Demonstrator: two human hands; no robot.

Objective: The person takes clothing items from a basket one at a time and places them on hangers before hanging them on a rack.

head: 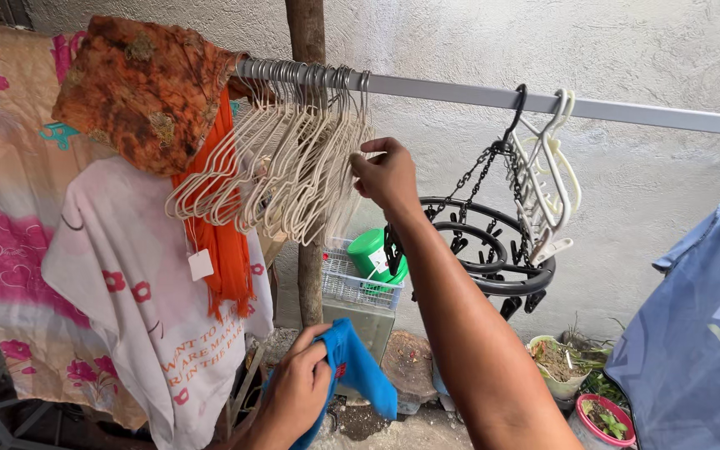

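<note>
My right hand (387, 173) reaches up to a thick bunch of cream hangers (289, 167) on a grey metal rail (627, 109). Its fingers pinch the shoulder of the rightmost hanger. Low down, my left hand (295, 392) grips a bright blue cloth (358, 371) that droops to the right of it. My right forearm crosses the view from the bottom centre up to the hangers.
Floral fabrics (27, 208), an orange patterned cloth (143, 87) and an orange scarf (227, 242) hang at left. A black round clip hanger (493, 250) and more cream hangers (547, 179) hang right. A wire basket with green tub (368, 254), potted plants (581, 383) and a blue-grey garment (702, 333) stand nearby.
</note>
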